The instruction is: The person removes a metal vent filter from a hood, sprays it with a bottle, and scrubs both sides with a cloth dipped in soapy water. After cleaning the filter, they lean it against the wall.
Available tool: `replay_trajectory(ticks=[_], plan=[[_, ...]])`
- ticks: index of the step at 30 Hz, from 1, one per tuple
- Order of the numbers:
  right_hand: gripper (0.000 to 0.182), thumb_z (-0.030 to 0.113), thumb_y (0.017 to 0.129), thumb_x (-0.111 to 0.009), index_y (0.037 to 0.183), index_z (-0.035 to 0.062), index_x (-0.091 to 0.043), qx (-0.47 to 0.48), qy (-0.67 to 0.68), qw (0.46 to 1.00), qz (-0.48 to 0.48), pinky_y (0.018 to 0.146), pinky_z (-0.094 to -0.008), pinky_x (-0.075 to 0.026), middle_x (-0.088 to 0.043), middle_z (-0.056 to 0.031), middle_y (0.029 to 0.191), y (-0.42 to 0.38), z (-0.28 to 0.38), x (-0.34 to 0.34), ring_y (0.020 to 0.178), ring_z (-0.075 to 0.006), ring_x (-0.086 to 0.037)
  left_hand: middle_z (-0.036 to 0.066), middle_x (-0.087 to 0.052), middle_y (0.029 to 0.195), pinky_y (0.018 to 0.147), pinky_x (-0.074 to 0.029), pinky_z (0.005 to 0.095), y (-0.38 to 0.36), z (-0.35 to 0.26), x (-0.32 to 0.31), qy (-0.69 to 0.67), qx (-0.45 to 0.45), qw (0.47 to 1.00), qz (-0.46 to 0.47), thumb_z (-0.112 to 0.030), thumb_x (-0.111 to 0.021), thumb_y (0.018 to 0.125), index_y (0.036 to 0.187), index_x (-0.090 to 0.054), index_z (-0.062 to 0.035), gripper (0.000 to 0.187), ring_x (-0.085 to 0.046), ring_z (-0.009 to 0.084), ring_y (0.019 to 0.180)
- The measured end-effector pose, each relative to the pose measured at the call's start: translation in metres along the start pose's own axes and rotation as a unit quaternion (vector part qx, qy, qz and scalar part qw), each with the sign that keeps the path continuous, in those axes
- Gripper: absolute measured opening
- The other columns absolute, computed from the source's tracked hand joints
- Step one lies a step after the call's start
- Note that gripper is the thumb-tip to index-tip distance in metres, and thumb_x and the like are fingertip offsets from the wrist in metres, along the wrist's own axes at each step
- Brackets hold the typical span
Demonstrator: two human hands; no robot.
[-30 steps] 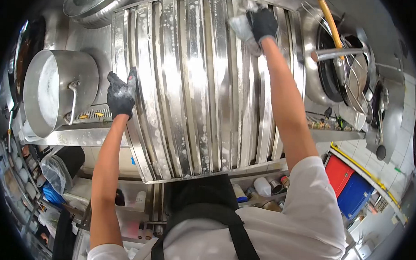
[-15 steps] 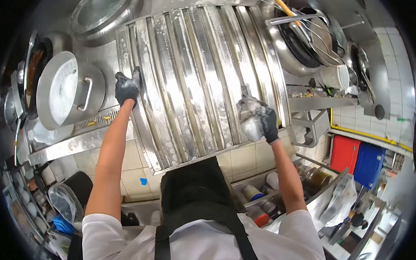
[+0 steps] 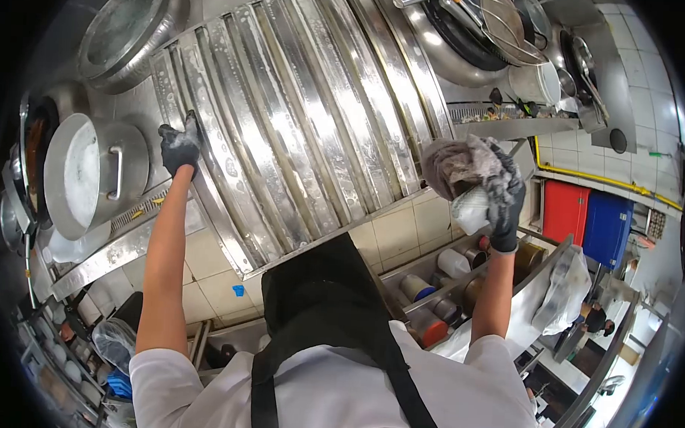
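A large ridged metal baffle filter (image 3: pixel 297 122), streaked with suds, lies slanted in front of me. At its left edge is my left hand (image 3: pixel 180 146) in a black glove, closed on the rim with the thumb along the top. My right hand (image 3: pixel 507 201), also black-gloved and covered in foam, is closed around a soapy grey cloth (image 3: pixel 459 167) with a whiter part hanging below. It is raised beside the filter's lower right corner. Part of the right fingers is hidden behind the bundle and suds.
On the left stand a deep pot (image 3: pixel 95 175) with foamy contents and, farther back, a big round metal pan (image 3: pixel 126 33). Pans and a strainer (image 3: pixel 504 23) are piled at the right. Below are a shelf of containers (image 3: pixel 430 300), a red bin (image 3: pixel 563 214) and a blue bin (image 3: pixel 607 227).
My right hand has lifted the cloth off the filter's face and moved right, past its edge. The left hand keeps its hold. The whole view has shifted and turned slightly.
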State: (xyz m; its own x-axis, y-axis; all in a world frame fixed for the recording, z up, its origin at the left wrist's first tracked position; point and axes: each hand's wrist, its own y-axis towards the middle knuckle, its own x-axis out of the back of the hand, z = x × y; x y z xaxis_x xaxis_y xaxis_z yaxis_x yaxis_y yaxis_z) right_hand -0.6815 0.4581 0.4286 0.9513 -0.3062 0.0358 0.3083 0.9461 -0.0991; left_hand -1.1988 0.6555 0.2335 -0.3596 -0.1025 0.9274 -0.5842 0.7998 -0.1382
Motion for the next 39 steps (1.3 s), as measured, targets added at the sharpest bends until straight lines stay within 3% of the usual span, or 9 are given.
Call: replay_trajectory(ticks=[9,21,24,26,28,31,32,33,39], plan=[[0.098,0.033,0.072,-0.077,0.15,0.0125,-0.022,0.141,-0.585,0.798,-0.02,0.11,-0.0548,-0.021,-0.015,-0.031,0.151,0.009,-0.143,-0.043,0.139,-0.0478,-0.017,0.028,-0.061,0.106,0.09,-0.043,0.0475,0.031,0.041,-0.041,-0.026,-0.08,0.996,-0.01,-0.065,-0.054,0.081,0.119,-0.046,0.0009,0.076,-0.058,0.0441,0.102],[0.058,0.024,0.068,-0.074,0.121,0.0086,-0.056,0.32,-0.521,0.788,0.069,0.101,-0.0452,-0.038,-0.056,-0.0167,0.123,0.306,-0.164,-0.156,0.118,-0.0341,-0.051,0.031,-0.037,0.141,0.108,-0.03,0.0425,0.033,0.057,-0.055,0.202,-0.101,0.974,-0.011,-0.045,-0.04,0.097,0.138,-0.034,0.0106,0.069,-0.038,0.0411,0.13],[0.057,0.043,0.08,-0.066,0.124,0.0083,-0.055,0.285,-0.718,0.618,0.145,0.09,-0.0483,-0.045,-0.057,-0.019,0.118,0.424,-0.143,-0.218,0.109,-0.0372,-0.055,0.031,-0.039,0.14,0.108,-0.03,0.0419,0.037,0.086,-0.066,0.251,-0.202,0.945,-0.051,-0.048,-0.042,0.096,0.137,-0.035,0.0105,0.072,-0.038,0.0412,0.13],[0.046,0.037,0.085,-0.056,0.119,0.0062,-0.056,0.425,-0.571,0.7,-0.057,0.096,-0.0497,-0.039,-0.055,-0.0224,0.124,0.46,-0.179,-0.245,0.117,-0.0382,-0.049,0.032,-0.041,0.138,0.107,-0.031,0.0413,0.031,0.089,-0.059,0.378,-0.294,0.874,-0.079,-0.05,-0.045,0.094,0.136,-0.035,0.0113,0.075,-0.04,0.0416,0.128],[0.056,0.048,0.085,-0.058,0.123,0.0072,-0.055,0.38,-0.689,0.616,0.052,0.082,-0.05,-0.046,-0.06,-0.0185,0.11,0.446,-0.183,-0.233,0.099,-0.0359,-0.058,0.031,-0.043,0.137,0.106,-0.033,0.0416,0.025,0.043,-0.046,0.077,-0.077,0.993,-0.035,-0.051,-0.048,0.092,0.136,-0.036,0.0111,0.077,-0.042,0.0426,0.126],[0.057,0.056,0.08,-0.06,0.098,0.002,-0.065,0.393,-0.652,0.646,0.06,0.066,-0.0454,-0.047,-0.064,-0.0169,0.074,0.362,-0.184,-0.188,0.07,-0.0337,-0.061,0.032,-0.045,0.134,0.104,-0.034,0.042,0.025,0.046,-0.046,0.045,-0.094,0.993,-0.046,-0.049,-0.052,0.09,0.136,-0.036,0.0105,0.076,-0.044,0.0426,0.125],[0.057,0.052,0.079,-0.063,0.109,0.0028,-0.064,0.191,-0.669,0.703,0.145,0.074,-0.0449,-0.05,-0.066,-0.02,0.091,0.322,-0.157,-0.182,0.083,-0.0357,-0.063,0.032,-0.045,0.133,0.104,-0.034,0.0417,0.023,0.036,-0.04,0.051,-0.07,0.996,-0.028,-0.048,-0.054,0.089,0.136,-0.036,0.0103,0.077,-0.044,0.0424,0.124],[0.057,0.047,0.079,-0.066,0.118,0.0066,-0.061,0.379,-0.594,0.708,0.048,0.082,-0.043,-0.051,-0.061,-0.0215,0.114,0.297,-0.173,-0.16,0.1,-0.0364,-0.061,0.032,-0.047,0.131,0.102,-0.036,0.0406,0.021,0.031,-0.039,-0.003,-0.064,0.997,-0.039,-0.048,-0.055,0.088,0.135,-0.037,0.0105,0.078,-0.046,0.042,0.122],[0.08,0.05,0.078,-0.064,0.142,0.0088,-0.039,0.181,-0.677,0.713,-0.014,0.102,-0.0646,-0.025,-0.031,-0.0281,0.145,0.292,-0.162,-0.177,0.133,-0.0454,-0.03,0.033,-0.056,0.116,0.092,-0.042,0.0431,0.022,0.029,-0.041,-0.01,-0.064,0.997,-0.039,-0.045,-0.058,0.087,0.13,-0.042,0.0096,0.071,-0.055,0.0454,0.107]])
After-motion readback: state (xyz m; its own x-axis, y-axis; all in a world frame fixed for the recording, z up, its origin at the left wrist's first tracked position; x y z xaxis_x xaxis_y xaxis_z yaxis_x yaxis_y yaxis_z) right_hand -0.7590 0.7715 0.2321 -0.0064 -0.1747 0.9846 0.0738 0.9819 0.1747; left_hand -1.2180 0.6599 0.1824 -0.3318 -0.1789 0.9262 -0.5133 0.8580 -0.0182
